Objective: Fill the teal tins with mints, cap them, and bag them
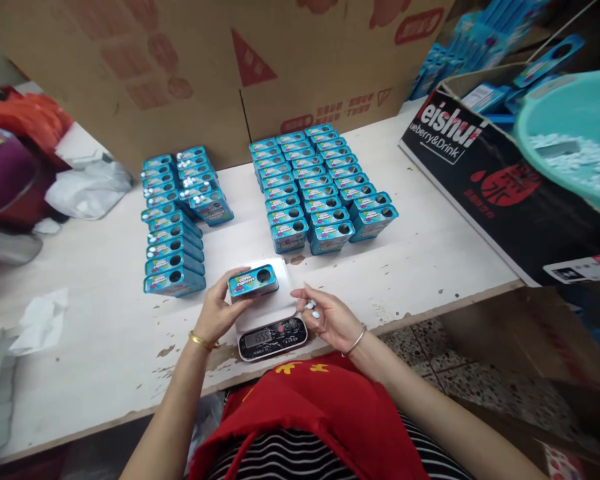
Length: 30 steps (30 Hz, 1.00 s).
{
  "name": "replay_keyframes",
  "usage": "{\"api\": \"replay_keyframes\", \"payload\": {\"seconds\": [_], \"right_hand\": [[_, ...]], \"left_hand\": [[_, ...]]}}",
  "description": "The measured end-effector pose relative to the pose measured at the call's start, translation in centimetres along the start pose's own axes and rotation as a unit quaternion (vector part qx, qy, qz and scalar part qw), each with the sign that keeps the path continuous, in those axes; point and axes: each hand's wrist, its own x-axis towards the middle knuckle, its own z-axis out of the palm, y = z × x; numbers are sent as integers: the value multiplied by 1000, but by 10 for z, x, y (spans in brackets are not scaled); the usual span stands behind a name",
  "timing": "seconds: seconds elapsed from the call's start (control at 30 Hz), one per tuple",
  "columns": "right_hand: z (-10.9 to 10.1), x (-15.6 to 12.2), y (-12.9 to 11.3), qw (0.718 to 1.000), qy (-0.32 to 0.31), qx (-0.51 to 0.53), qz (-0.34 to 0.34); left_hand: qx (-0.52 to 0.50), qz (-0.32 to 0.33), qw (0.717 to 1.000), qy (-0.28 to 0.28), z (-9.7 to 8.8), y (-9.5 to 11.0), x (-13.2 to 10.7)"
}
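My left hand [218, 312] grips a blue candy box [244, 283] by its left end, thumb in front and fingers behind. The box has a round dark hole in its top and is over the white plate of a small digital scale [271, 339]; I cannot tell if it rests there. The scale's display shows digits. To the right of the scale, my right hand [335, 320] is turned palm up with its fingers curled, holding several small pale candies [315, 314].
Similar boxes stand in rows at the left [174, 281] and the middle [330, 235], some at the left with candies on top. A turquoise basin [535, 113] of candies sits by a black carton [460, 170] at the right. A big cardboard box [190, 113] borders the back.
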Motion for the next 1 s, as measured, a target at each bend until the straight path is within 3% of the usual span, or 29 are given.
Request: {"api": "replay_keyframes", "payload": {"seconds": [0.13,0.23,0.4,0.6,0.83,1.0], "right_hand": [[20,5,0,1000,-10,21,-12],[29,9,-3,998,4,40,-44],[32,11,-6,997,9,45,-59],[39,-8,-14,996,-39,56,-53],[41,-9,-16,996,-27,72,-35],[42,-24,-21,993,-75,72,-46]], "left_hand": [[166,158,973,-27,0,26,7],[270,220,937,-24,-2,31,10],[296,216,930,-29,0,21,12],[329,260,908,-3,-10,49,10],[331,235,914,4,-3,42,9],[330,255,909,23,-10,61,4]]}}
